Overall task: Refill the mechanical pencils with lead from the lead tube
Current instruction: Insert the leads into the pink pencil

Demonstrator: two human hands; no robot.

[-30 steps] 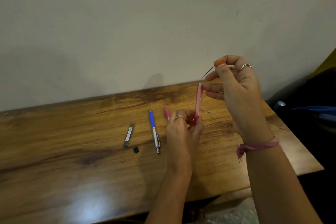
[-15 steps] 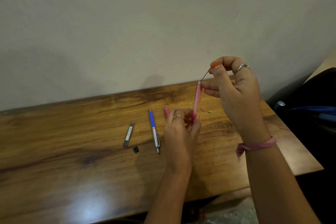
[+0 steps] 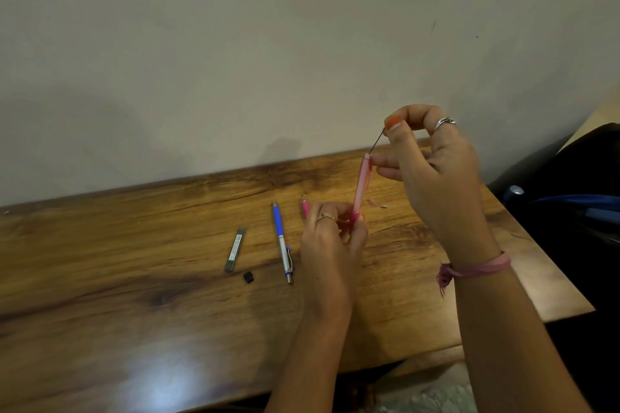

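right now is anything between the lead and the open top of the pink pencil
Nothing visible. The lead, pinched in the right hand, slants down to the open top of the pink pencil, which the left hand holds upright.

The left hand (image 3: pixel 330 238) covered the lower end of the upright pink pencil (image 3: pixel 359 188) and nearly all of a second pink pencil (image 3: pixel 305 206) lying behind it. The lead tube (image 3: pixel 235 249) label was too small to read. A dark bag (image 3: pixel 577 198) ran off the right edge.
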